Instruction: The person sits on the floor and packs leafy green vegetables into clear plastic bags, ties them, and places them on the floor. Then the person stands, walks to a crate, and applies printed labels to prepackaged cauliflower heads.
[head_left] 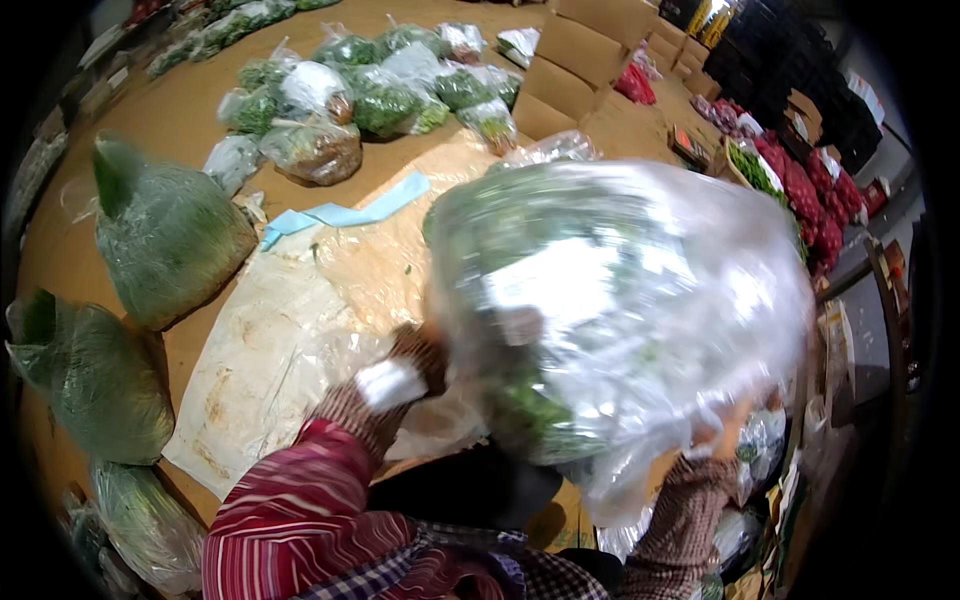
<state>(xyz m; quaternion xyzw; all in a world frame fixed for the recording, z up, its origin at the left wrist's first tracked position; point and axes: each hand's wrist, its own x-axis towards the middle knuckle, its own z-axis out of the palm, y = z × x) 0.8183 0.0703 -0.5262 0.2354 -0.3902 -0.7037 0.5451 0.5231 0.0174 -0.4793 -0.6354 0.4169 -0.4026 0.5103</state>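
A large clear plastic bag of leafy greens (620,290) is held up in front of me, smeared by motion and bright with glare. My left hand (436,318) supports its left side; the fingers are mostly hidden behind the plastic. At the lower right, my right hand (726,425) grips the bag near its loose, gathered end, though blur hides the finger detail. Both wrists are covered by brown knit cuffs. Beneath the bag, a stained pale sheet (260,370) lies on the floor with a light blue strip (345,212) across it.
Tall bags of greens (165,235) stand at the left. Several filled vegetable bags (385,100) are grouped at the back beside a cardboard box (575,65). Red mesh sacks (805,190) are piled at the right, near a greens-filled crate (750,165).
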